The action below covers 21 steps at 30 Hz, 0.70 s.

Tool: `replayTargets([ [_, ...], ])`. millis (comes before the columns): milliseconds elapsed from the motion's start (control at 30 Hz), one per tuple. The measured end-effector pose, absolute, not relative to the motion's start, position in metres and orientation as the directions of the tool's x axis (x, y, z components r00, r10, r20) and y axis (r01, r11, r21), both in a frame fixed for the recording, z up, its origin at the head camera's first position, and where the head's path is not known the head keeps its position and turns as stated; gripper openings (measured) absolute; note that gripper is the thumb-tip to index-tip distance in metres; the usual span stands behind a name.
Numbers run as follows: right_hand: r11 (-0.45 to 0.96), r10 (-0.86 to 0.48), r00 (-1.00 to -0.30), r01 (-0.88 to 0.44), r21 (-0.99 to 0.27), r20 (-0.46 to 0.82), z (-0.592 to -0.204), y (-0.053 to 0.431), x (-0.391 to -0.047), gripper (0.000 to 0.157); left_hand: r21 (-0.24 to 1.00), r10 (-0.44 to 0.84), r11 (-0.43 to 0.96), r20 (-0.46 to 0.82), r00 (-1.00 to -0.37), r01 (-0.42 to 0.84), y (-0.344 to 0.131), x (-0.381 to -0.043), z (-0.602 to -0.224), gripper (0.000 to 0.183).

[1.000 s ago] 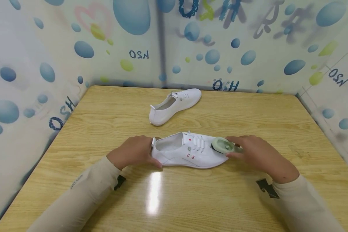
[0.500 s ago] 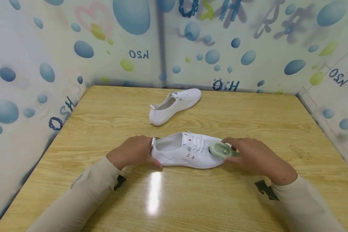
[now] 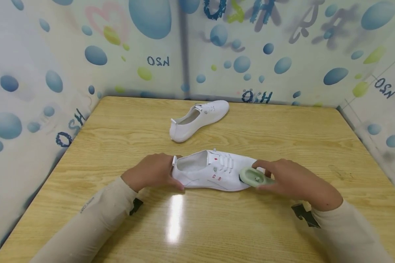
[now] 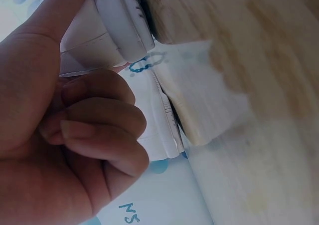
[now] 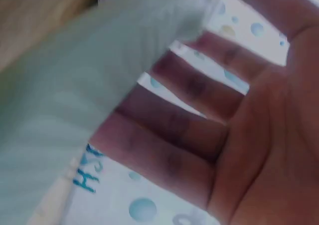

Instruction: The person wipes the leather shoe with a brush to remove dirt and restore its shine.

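A white lace-up shoe [image 3: 197,179] with small red marks lies across the middle of the table, its toe to the right. My left hand [image 3: 153,171] grips its heel, the thumb along the near side; in the left wrist view the other fingers [image 4: 104,120] curl beside the heel [image 4: 94,40]. My right hand [image 3: 289,180] holds a pale green brush [image 3: 251,176] between thumb and fingers. The brush's dark bristles are mostly hidden and lie against the toe. In the right wrist view the green handle [image 5: 75,85] runs along the fingertips.
A second white shoe [image 3: 197,120] stands farther back on the wooden table [image 3: 283,135], toe toward the back right. Behind the table rises a wall covering [image 3: 197,47] with blue and green spots.
The brush has moved over the toe, first a little left and nearer, then back to the right and nearer the front side. The left hand and both shoes stay put.
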State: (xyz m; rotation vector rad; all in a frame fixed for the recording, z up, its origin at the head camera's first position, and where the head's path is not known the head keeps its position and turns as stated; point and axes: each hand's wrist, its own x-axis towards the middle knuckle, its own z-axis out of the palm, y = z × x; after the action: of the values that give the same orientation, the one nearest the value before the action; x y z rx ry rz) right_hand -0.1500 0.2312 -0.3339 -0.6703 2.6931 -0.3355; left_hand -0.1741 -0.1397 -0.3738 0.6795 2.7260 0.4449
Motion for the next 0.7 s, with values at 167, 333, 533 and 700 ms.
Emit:
replayTargets([
  [167, 0.893, -0.429, -0.879, -0.378, -0.244, -0.208, -0.338, 0.224, -0.151, 0.06, 0.362, 0.495, 0.84, -0.208, -0.844, 0.404, -0.14, -0.174, -0.374, 0.066],
  [333, 0.919, -0.373, -0.905, -0.33, -0.214, -0.205, -0.336, 0.233, -0.152, 0.061, 0.362, 0.498, 0.839, -0.213, -0.841, 0.406, -0.14, -0.175, -0.375, 0.068],
  [533, 0.888, -0.439, -0.839, -0.35, -0.299, -0.321, -0.333, 0.241, -0.15, 0.058, 0.358, 0.5, 0.839, -0.211, -0.84, 0.409, -0.14, -0.175, -0.375, 0.068],
  [700, 0.868, -0.472, -0.838, -0.388, -0.31, -0.273, -0.339, 0.23, -0.149, 0.058, 0.357, 0.5, 0.839, -0.206, -0.841, 0.411, -0.14, -0.174, -0.375, 0.067],
])
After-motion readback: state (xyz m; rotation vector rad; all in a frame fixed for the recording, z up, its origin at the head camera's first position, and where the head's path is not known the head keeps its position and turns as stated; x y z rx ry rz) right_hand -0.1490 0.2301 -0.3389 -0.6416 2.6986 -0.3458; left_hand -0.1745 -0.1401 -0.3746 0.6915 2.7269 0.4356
